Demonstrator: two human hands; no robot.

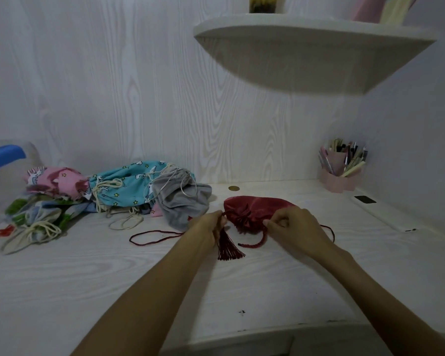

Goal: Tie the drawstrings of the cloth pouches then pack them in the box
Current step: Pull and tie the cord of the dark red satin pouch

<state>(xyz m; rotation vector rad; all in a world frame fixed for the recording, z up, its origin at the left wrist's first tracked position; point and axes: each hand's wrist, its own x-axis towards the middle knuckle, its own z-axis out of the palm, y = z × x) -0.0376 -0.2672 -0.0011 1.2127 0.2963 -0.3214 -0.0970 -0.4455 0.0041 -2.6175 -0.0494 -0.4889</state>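
A dark red satin pouch lies on the white desk, its gathered mouth facing me. My left hand pinches the red drawstring at the left of the mouth, above a red tassel. My right hand pinches the cord at the right side. Loose red cord trails off to the left, and another loop shows behind my right hand. A pile of other pouches sits at the left: a grey one, a turquoise star print, a pink print and a green and blue one.
A clear box with a blue handle stands at the far left. Red scissors lie near the left edge. A pink pen holder stands at the back right, a coin behind the red pouch. A corner shelf hangs overhead.
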